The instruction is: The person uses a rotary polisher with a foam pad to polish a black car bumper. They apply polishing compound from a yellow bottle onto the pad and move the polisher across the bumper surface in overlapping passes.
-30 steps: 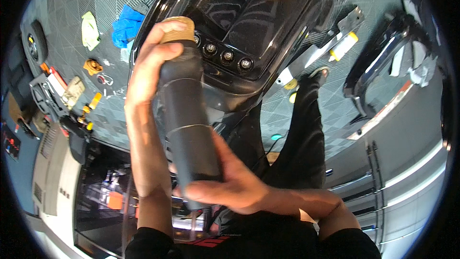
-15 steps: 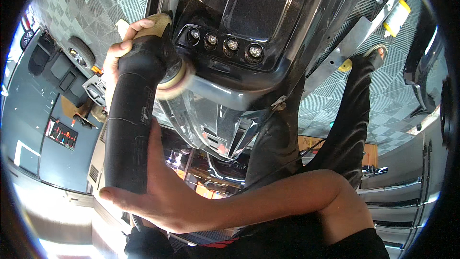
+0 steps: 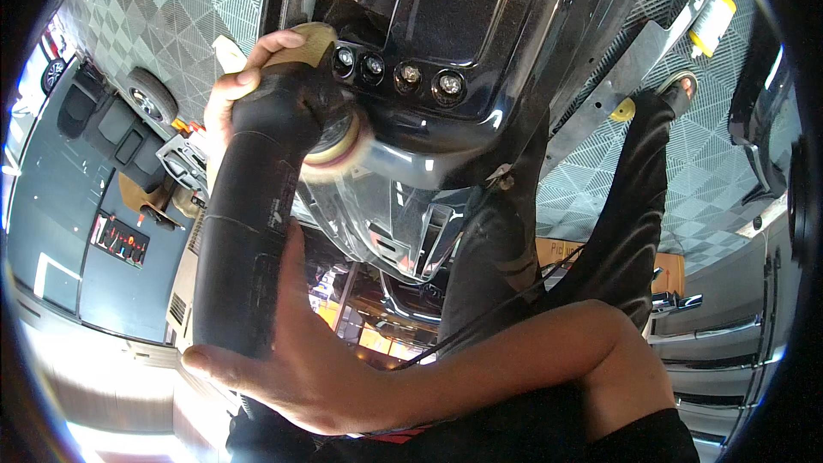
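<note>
A black polisher slants across the left of the view. My left hand is closed around its head, where a tan covering shows; part of that hand is behind the tool. Lower down, my right hand is wrapped round the polisher's body, its thumb across the butt end. The round polishing pad, blurred at its rim, is at the left lower edge of a glossy black car body part. Several small round lights are set in a row in that part.
Below the part is a clear, shiny panel. A metal bar runs at the right, with a yellow-and-white bottle beside it. My leg, a thin cord and a cardboard box are at lower right. A wheel lies far left.
The polisher and both hands have shifted a little to the right and down, the pad moving along the black part's lower edge. Both hands keep their grip.
</note>
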The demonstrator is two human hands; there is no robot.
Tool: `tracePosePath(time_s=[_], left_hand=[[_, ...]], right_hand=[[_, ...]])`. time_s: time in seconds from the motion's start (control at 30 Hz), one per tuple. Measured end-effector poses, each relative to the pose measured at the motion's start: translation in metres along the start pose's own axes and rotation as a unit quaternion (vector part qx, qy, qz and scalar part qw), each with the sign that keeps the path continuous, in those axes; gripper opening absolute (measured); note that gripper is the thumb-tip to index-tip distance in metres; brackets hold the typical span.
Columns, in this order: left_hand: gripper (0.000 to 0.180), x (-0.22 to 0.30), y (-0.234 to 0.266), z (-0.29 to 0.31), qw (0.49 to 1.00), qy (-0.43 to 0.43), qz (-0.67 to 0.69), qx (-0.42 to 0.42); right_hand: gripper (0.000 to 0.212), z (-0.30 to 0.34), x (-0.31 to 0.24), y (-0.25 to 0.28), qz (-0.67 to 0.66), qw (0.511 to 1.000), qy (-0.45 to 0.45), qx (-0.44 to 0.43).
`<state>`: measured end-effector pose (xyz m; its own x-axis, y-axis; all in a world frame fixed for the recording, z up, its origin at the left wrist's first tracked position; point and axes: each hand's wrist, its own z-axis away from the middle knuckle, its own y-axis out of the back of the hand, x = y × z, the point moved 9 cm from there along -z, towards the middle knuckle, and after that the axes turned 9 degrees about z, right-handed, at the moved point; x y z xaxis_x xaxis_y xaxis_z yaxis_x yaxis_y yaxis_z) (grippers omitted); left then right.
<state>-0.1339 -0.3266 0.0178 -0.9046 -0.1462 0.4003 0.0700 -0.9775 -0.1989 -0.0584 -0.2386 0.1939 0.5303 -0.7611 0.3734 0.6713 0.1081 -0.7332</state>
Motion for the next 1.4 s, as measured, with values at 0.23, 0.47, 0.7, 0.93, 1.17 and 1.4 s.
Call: tracePosePath(time_s=[0.23,0.47,0.7,0.93,1.17,1.4], left_hand=[[0.07,-0.005,-0.001,-0.01,0.999,0.031,0.012,-0.025],[0.066,0.013,0.024,-0.004,0.999,-0.026,0.04,0.02],[0.075,-0.015,-0.026,0.005,1.0,0.01,0.025,0.013],[0.076,-0.029,-0.047,0.007,0.999,0.018,0.032,-0.024],[0.065,-0.03,-0.057,0.012,0.998,0.013,0.035,-0.041],[0.074,-0.016,-0.025,0.015,0.999,-0.012,0.004,0.03]], right_hand=[[0.114,-0.012,0.003,0.01,0.11,0.992,0.053,0.034],[0.118,-0.012,-0.004,0.011,0.171,0.985,-0.002,-0.002],[0.116,0.014,0.006,0.012,0.089,0.994,0.016,0.054],[0.118,0.043,-0.012,0.01,-0.03,0.997,-0.018,0.063],[0.111,0.055,-0.019,0.017,0.054,0.992,0.064,0.097],[0.111,0.042,-0.014,0.024,0.078,0.997,-0.021,0.004]])
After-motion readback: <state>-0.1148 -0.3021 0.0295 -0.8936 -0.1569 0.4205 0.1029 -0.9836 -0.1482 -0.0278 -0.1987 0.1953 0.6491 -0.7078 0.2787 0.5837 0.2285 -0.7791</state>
